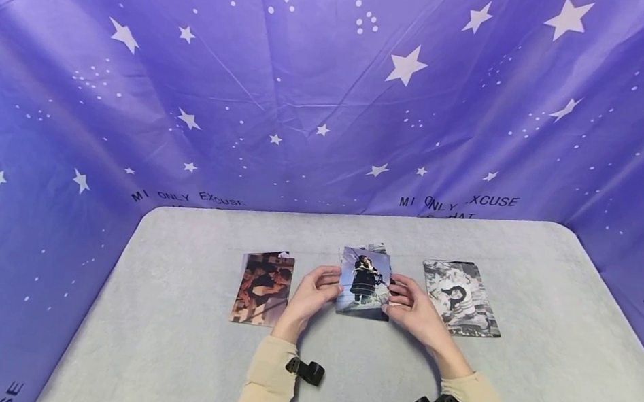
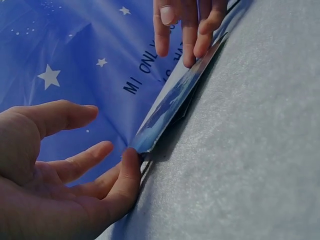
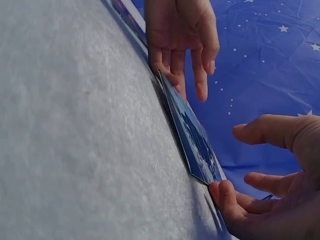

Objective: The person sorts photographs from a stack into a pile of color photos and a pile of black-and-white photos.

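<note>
In the head view, a small stack of photo prints lies mid-table, its top print showing figures in dark clothing against blue. My left hand touches its left edge, fingers relaxed. On the opposite edge rest the fingertips of my right hand. The left wrist view shows the stack edge-on, slightly raised above a darker print beneath, with a fingertip at its near corner. From the right wrist, the glossy top print slants between both hands, fingertips right at its corner.
To the left lies a reddish-brown photo print over another one. A black-and-white print lies at the right, also with a sheet beneath. The grey table meets a purple star-patterned curtain. Each wrist wears a black camera strap.
</note>
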Tool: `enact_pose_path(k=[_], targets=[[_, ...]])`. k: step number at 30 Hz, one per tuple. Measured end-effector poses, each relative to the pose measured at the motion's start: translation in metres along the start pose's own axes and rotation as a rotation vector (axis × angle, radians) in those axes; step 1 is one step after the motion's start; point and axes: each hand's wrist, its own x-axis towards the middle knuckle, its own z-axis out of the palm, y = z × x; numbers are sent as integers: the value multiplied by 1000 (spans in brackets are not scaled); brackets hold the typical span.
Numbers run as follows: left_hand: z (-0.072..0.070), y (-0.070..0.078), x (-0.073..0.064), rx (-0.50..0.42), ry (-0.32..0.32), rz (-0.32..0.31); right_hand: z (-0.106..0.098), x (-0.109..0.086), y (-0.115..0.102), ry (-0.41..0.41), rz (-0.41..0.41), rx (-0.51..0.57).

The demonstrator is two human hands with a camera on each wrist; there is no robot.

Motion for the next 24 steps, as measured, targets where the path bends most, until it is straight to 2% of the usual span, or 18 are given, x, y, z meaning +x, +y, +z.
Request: enact_pose_path(k=[7, 17, 24], targets=[[-1, 1, -5, -40, 6, -21, 3, 1, -1, 7, 35, 72], [-2, 1, -6, -119, 20, 30, 11, 3, -6, 71, 34, 124], [-4, -1, -10, -213, 5, 12, 15, 6, -5, 82, 42, 155]])
